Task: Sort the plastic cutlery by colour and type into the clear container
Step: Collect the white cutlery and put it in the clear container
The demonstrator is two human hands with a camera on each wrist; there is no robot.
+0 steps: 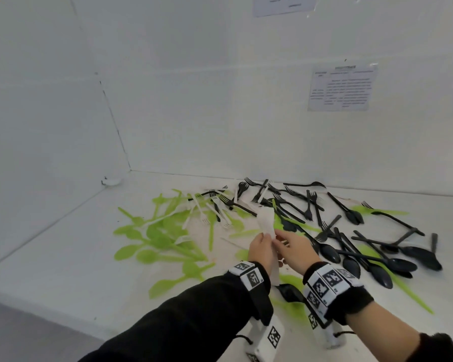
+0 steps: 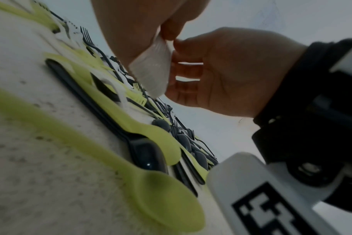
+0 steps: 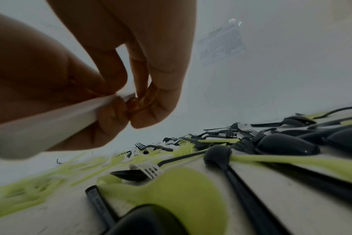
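Above the white table (image 1: 63,257), nearest the camera, two hands meet over a scatter of plastic cutlery. Both wrists wear black bands carrying white blocks printed with black square codes (image 1: 324,280). The left hand (image 1: 259,248) pinches a bundle of white spoons (image 1: 267,223) by the handles, thumb and fingers curled round them; the left wrist view shows the stacked white bowls (image 2: 153,71) held clear of the table. The right hand (image 1: 294,248) touches the same bundle, its fingertips (image 3: 119,109) curled and pinched on the end of the white handles (image 3: 74,116).

Directly under the hands lie a black spoon (image 1: 289,292) and several green spoons (image 1: 168,283). Left of the hands a heap of green spoons and knives (image 1: 154,236) covers the table, with white forks (image 1: 207,212) strewn across its far side. Right of the hands, black spoons (image 1: 392,259) lie crossed over green pieces, and beyond them black forks (image 1: 298,202) spread toward the back wall. On that wall, beyond the hands and to their right, hangs a printed paper sheet (image 1: 341,87), its text too blurred to read.
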